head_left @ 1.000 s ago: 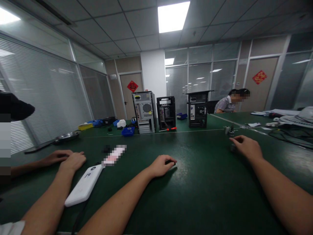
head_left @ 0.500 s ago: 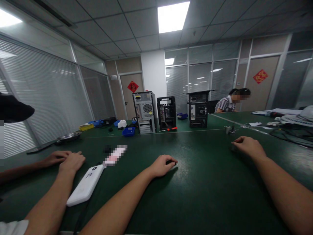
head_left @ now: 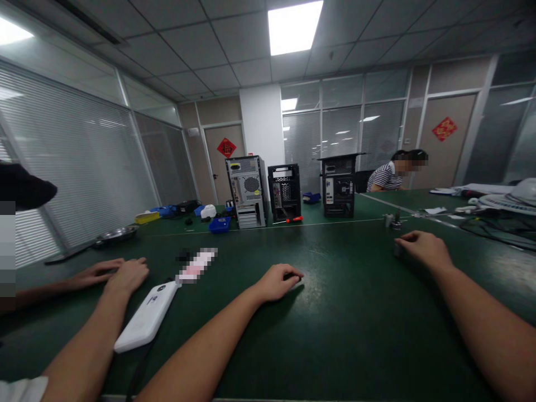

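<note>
Green tabletop beneath left hand

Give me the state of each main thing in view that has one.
Left hand: curled; contents unclear
Right hand: curled; contents unclear
Left computer case: upright
Middle computer case: upright
Right computer case: upright
Red-handled tool: lying down
White device: lying flat
Middle ceiling light: lit
Left ceiling light: lit
Left door: looks shut
Right door: looks shut

Bright ceiling panel, glare-spotted tabletop
</note>
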### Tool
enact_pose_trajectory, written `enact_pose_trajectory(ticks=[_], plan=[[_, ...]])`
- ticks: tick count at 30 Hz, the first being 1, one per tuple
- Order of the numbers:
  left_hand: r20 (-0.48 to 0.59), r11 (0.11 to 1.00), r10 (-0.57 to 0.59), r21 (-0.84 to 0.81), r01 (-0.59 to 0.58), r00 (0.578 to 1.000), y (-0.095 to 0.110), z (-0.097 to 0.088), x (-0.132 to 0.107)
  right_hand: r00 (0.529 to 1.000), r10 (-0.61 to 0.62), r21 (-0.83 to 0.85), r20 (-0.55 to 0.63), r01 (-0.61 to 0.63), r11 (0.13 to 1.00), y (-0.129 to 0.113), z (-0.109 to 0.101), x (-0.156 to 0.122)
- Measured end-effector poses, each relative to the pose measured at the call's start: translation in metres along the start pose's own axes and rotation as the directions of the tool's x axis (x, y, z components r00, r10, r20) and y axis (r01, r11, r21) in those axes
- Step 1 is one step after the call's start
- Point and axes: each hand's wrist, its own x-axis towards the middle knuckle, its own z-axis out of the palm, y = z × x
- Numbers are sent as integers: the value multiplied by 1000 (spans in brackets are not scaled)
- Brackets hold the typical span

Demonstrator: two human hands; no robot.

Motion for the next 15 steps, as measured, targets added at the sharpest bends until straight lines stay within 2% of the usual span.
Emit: enact_pose_trajectory(ticks=[3, 10, 15], plan=[[13, 1000, -3, -4, 3, 1000, -1, 0, 0, 1000, 26, 29, 16, -27, 999, 3, 2, 2], [4, 1000, 11, 2, -11, 1000, -3, 1, 0, 999, -22, 93, 44, 18, 996, 4, 5, 1], [1, 998, 32, 50, -32, 1000, -1, 3, -1, 996, 9, 104, 88, -19, 994, 0, 3, -2]])
